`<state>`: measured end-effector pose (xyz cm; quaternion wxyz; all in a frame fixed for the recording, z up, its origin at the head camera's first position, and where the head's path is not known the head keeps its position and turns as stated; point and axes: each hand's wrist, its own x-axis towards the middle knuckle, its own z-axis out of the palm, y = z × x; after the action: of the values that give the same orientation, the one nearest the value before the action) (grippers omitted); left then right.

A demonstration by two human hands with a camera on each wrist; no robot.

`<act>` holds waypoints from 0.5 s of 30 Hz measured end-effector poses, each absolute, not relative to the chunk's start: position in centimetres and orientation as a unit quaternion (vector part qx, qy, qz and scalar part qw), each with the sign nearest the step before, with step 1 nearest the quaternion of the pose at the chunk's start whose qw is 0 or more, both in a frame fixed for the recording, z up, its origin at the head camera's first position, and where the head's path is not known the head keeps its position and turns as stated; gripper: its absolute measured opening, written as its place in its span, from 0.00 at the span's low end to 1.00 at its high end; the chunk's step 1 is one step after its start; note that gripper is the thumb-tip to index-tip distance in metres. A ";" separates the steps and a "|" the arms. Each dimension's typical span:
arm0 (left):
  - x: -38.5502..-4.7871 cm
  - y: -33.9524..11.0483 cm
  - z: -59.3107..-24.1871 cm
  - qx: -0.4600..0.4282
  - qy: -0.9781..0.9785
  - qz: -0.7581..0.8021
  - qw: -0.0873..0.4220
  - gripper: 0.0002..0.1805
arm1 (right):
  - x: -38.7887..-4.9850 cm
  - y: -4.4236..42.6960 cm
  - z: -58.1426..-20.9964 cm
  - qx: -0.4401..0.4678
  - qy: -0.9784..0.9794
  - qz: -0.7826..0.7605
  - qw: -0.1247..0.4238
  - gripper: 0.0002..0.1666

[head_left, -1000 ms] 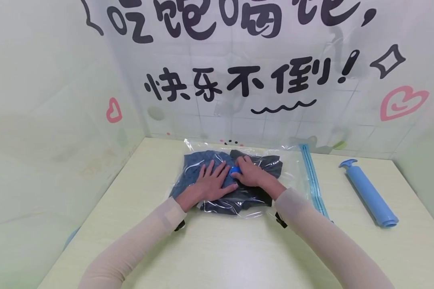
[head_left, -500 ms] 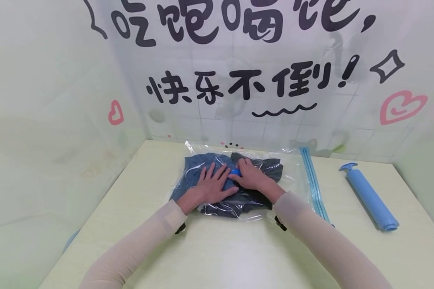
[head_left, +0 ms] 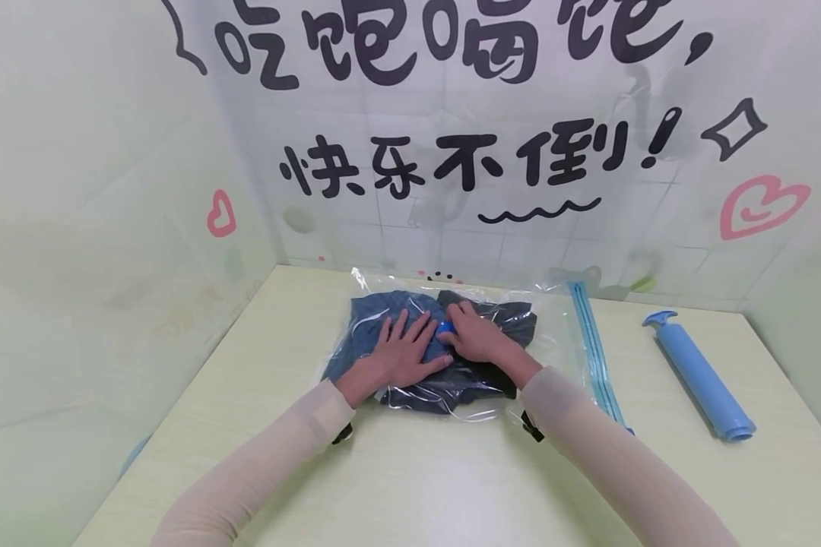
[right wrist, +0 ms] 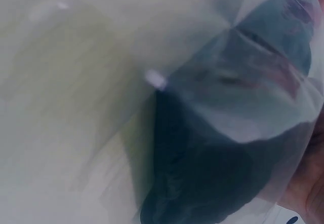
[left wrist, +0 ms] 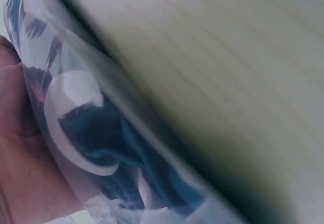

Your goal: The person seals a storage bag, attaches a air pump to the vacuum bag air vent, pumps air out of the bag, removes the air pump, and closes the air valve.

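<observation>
A clear plastic bag point(head_left: 557, 327) lies flat with a blue garment point(head_left: 366, 311) and dark clothing point(head_left: 516, 319) inside. The left hand point(head_left: 404, 357) rests on the bag over the blue garment, its fingers straight and spread. With curled fingers the right hand point(head_left: 477, 334) grips a small blue cap point(head_left: 445, 327) at the bag's middle. In the left wrist view the left hand point(left wrist: 25, 148) shows at the edge beside the bag and blue cloth point(left wrist: 136, 138). Dark cloth point(right wrist: 202, 168) fills part of the right wrist view, the right hand point(right wrist: 309, 183) at its edge.
A blue hand pump point(head_left: 705, 380) lies on the table point(head_left: 424, 486) to the right of the bag. The bag's blue zip strip point(head_left: 594, 346) runs along its right side. Behind the table stands a wall covering with black lettering point(head_left: 465, 161).
The head view has tilted slightly upward, so the scene sits a little lower. Both hands keep nearly the same places on the bag, with only a slight shift of the right fingers around the cap.
</observation>
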<state>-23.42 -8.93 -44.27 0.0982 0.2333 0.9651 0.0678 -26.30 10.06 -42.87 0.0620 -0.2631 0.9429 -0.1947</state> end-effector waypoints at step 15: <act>-23.5 -8.9 -44.0 0.232 0.965 0.067 0.105 0.48 | -26.5 10.5 -42.1 -0.298 0.926 -0.209 0.102 0.13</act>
<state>-23.47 -8.94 -44.01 0.1051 0.2322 0.9647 0.0666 -26.51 10.54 -42.12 0.1019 -0.2984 0.9258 -0.2088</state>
